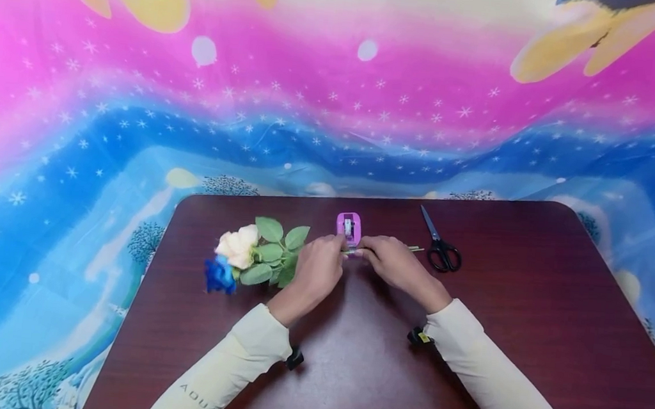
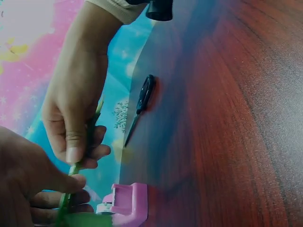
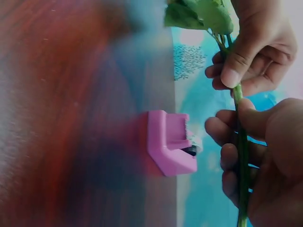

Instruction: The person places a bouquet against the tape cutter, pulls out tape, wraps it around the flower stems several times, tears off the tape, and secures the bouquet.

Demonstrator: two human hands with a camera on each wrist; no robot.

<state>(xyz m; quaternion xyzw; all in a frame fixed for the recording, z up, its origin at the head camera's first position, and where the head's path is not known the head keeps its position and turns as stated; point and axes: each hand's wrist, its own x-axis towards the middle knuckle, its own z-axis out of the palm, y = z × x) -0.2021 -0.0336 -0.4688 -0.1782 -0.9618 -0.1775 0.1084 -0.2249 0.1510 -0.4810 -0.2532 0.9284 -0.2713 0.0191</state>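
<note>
A cream rose (image 1: 237,245) and a blue rose (image 1: 220,274) lie together, heads to the left, above the table. My left hand (image 1: 318,267) pinches their green stems (image 3: 243,175) just below the leaves (image 3: 215,18). Close beside it, my right hand (image 1: 397,261) grips the same stems lower down, thumb against them and fingers curled round. Between the two hands a short length of stem shows; whether tape is on it I cannot tell. The cut ends stick out past my right hand. Just behind the hands stands a pink tape dispenser (image 1: 349,227), apart from the fingers.
Scissors (image 1: 439,247) with black handles lie right of the hands, blades toward the back edge. Everything is on a dark red-brown wooden table (image 1: 528,297). A pink and blue printed cloth (image 1: 333,128) hangs behind it.
</note>
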